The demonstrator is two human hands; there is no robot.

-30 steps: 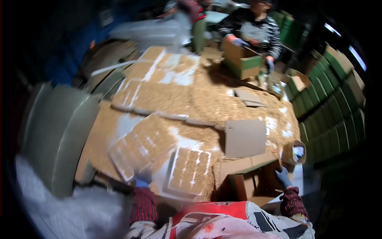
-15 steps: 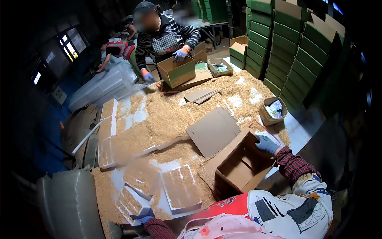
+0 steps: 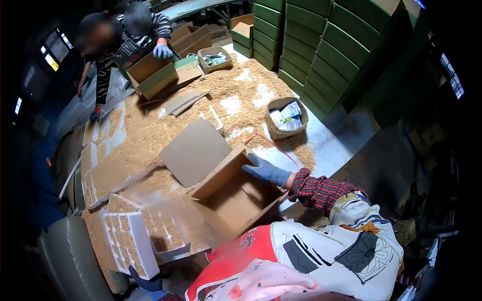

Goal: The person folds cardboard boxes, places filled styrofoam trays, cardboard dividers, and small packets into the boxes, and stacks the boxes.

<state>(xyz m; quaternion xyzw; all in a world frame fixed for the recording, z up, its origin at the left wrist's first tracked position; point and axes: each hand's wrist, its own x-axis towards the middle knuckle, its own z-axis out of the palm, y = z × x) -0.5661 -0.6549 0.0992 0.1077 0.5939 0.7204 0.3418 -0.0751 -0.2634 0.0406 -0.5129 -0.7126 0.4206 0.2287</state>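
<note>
An open cardboard box point(image 3: 221, 215) stands in front of me, its interior facing up. My right hand point(image 3: 268, 171), in a blue-grey glove, is closed on the box's right rim with the thumb apart from the fingers. At the lower left, my gloved left hand point(image 3: 145, 282) grips the near end of a white foam tray point(image 3: 142, 241). That tray is tilted up, and its compartments hold sawdust-like shavings. Another foam tray point(image 3: 173, 246) covered in shavings lies between it and the box. A flat cardboard sheet point(image 3: 196, 150) rests just beyond the box.
Loose shavings point(image 3: 145, 120) cover much of the table. A round container point(image 3: 286, 133) with printed packets stands at the right. Stacked green boxes point(image 3: 321, 65) rise behind it. Across the table, a co-worker point(image 3: 108, 55) rests one gloved hand on another box point(image 3: 153, 75).
My left hand has raised and tilted the foam tray. My right hand remains on the box rim. My view has swung right, and the co-worker now leans over the table's far left edge.
</note>
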